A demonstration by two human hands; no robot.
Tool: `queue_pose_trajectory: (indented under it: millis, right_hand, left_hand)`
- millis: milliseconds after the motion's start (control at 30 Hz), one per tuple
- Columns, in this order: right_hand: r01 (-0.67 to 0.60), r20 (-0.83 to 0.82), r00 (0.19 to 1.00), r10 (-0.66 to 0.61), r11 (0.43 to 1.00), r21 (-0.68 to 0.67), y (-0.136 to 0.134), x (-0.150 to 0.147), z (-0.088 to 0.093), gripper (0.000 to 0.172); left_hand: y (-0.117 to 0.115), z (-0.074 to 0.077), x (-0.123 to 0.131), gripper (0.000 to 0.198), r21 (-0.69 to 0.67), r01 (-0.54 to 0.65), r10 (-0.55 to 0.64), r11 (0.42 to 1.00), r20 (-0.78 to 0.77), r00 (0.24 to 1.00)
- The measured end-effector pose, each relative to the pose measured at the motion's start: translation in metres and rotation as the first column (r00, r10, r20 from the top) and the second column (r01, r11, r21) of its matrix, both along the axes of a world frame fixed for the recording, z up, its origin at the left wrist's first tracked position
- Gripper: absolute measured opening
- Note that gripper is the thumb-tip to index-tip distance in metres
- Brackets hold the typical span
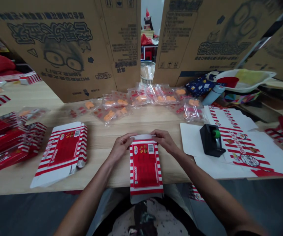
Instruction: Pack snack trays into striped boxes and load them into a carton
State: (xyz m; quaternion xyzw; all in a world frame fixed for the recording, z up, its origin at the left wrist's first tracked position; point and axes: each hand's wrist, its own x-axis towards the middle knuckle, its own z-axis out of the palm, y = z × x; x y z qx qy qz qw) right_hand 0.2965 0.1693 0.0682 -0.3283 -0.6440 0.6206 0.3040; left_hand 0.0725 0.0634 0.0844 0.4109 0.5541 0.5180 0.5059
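A red box with red-and-white striped edges lies in front of me, its near end reaching over the table edge toward my body. At its far end a white flap stands out. My left hand pinches the left corner of that end, thumb near the flap. On the right corner, my right hand grips the same end with bent fingers. Left of my hands rests another striped box with a white flap at its near end. Beyond my hands lie several clear packets with orange and red pieces inside.
A black tape dispenser sits on flat striped cardboard sheets at the right. Red striped boxes are piled at the left. Large brown cartons wall off the back. A blue bottle and a white basin stand at back right.
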Motion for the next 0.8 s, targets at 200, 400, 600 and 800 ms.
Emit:
queue_pose_trajectory:
  millis: [200,400,600,800]
  right_hand:
    - [-0.309,0.169,0.947,0.274,0.920,0.239,0.001,0.022,0.016,0.018]
    - [-0.341,0.308,0.933,0.188,0.737,0.583,-0.001,0.026,0.028,0.035]
    - [-0.418,0.271,0.902,0.335,0.837,0.355,0.001,0.030,0.046,0.032]
    - [-0.489,0.099,0.864,0.494,0.869,-0.076,0.016,0.017,0.076,0.030]
  left_hand:
    - [-0.011,0.009,0.002,0.039,0.059,0.093,-0.086,0.994,-0.119,0.989]
    - [-0.011,0.020,0.006,0.033,0.161,0.083,-0.036,0.983,-0.278,0.960]
    - [-0.014,0.034,0.008,0.029,0.043,0.103,-0.091,0.994,-0.219,0.971]
    - [-0.001,0.054,0.018,0.050,-0.118,0.194,-0.186,0.974,0.077,0.980]
